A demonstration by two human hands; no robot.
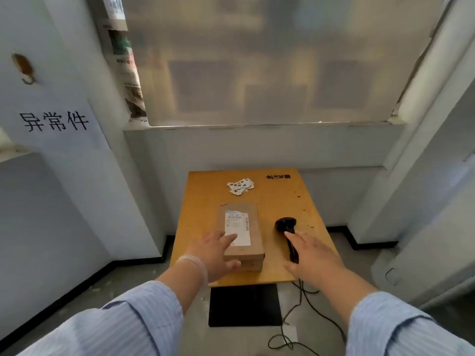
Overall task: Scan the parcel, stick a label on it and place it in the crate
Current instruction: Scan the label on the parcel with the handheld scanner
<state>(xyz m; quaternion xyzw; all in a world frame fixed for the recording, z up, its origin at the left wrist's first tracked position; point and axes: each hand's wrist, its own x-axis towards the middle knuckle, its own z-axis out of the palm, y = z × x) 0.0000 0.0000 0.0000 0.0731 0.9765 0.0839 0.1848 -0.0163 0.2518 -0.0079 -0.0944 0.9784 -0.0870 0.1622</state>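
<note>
left hand (218, 255): fingers spread and laid flat over the near left corner of the parcel, thumb against its near end; it steadies the box and is not curled round it
right hand (312, 255): open, fingers spread over the handle of the scanner, touching or just above it; not yet wrapped round it, as far as can be seen
parcel (241, 233): brown cardboard box lying flat in the middle of the table, white shipping slip (237, 227) face up with a small barcode on its right edge
scanner (288, 235): black, lying just right of the parcel, head away from the person, cord running off the near edge to the floor
labels (241, 186): small loose pile at the far side of the table (295, 201), well apart from both hands
crate: not in view
step in hand: likely picking up the scanner to read the barcode
how to do it well: wrap the right hand fully round the handle, lift clear of the cord, aim the head at the barcode; keep the left fingers off the slip so they do not cover the code, and hold the box still
</note>
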